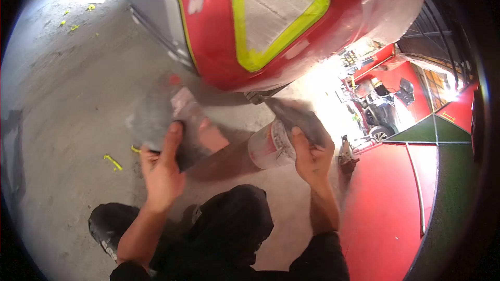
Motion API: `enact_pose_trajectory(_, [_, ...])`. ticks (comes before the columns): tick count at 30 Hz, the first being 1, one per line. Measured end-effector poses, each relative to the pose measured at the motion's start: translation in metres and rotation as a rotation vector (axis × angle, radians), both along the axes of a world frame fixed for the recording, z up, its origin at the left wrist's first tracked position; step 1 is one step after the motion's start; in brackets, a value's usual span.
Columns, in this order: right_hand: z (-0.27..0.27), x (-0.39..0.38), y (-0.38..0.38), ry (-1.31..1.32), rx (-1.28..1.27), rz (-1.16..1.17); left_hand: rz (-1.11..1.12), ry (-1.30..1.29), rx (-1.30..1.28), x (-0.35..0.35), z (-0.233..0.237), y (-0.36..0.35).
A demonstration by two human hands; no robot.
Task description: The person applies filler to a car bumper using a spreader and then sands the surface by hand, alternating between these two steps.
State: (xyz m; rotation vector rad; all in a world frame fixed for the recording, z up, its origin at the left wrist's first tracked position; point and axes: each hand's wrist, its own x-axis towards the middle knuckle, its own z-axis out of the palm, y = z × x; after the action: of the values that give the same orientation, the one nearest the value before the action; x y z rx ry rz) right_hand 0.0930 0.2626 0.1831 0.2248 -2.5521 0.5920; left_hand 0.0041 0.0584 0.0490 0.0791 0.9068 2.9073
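My left hand [165, 174] is closed, thumb on top, on a grey flat piece [153, 117] smeared by motion; I cannot tell its kind. Just beyond it lies a pink-and-red stained flat piece [200, 127]. My right hand [315, 164] pinches a dark grey sheet [299, 119], its thumb across the face. Below that sheet stands a whitish plastic tub [265, 151] with red smears, partly hidden by the sheet and fingers. Above both hands is a red car bumper [219, 41] with a grey panel [273, 5] framed by yellow-green masking tape [242, 36].
Scraps of yellow-green tape [113, 162] lie on the grey concrete floor [67, 125]. My dark-clothed knees [234, 224] are close below the hands. To the right are a red-and-green surface [385, 192] and, farther off, a vehicle wheel [380, 133] among car parts.
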Motion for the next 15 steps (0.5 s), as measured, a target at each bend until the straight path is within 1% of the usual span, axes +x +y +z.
enact_pose_trajectory(1, [-0.017,0.005,-0.012,-0.022,-0.252,-0.071,-0.014,-0.007,-0.023,0.003,-0.004,0.005])
enact_pose_trajectory(3, [-0.042,0.003,-0.033,-0.085,-0.358,-0.048,-0.018,-0.034,0.021,0.014,-0.002,0.014])
enact_pose_trajectory(4, [-0.049,-0.003,-0.041,-0.106,-0.204,0.056,-0.019,-0.037,0.048,0.014,-0.003,0.015])
enact_pose_trajectory(5, [-0.053,-0.008,-0.046,-0.120,-0.044,0.157,0.010,-0.015,-0.003,0.012,-0.008,0.011])
enact_pose_trajectory(6, [-0.058,-0.010,-0.043,-0.233,0.032,0.128,0.035,0.006,-0.050,0.011,-0.013,0.007])
enact_pose_trajectory(7, [-0.060,-0.010,-0.037,-0.243,0.223,0.092,0.058,0.027,-0.094,0.010,-0.015,0.004])
enact_pose_trajectory(9, [-0.059,-0.015,-0.024,-0.237,0.622,0.021,0.097,0.000,-0.068,0.003,-0.009,0.002])
enact_pose_trajectory(10, [-0.058,-0.015,-0.024,-0.189,0.597,0.001,0.114,-0.008,-0.052,-0.001,-0.005,0.001])
enact_pose_trajectory(12, [-0.058,-0.009,-0.026,-0.111,0.545,-0.041,0.075,0.030,-0.090,-0.001,-0.004,-0.001])
enact_pose_trajectory(13, [-0.055,-0.008,-0.030,-0.110,0.611,-0.041,0.052,0.052,-0.111,0.000,-0.003,-0.002])
enact_pose_trajectory(15, [-0.046,-0.009,-0.044,-0.075,0.749,-0.082,0.040,0.060,-0.300,0.007,0.003,-0.006])
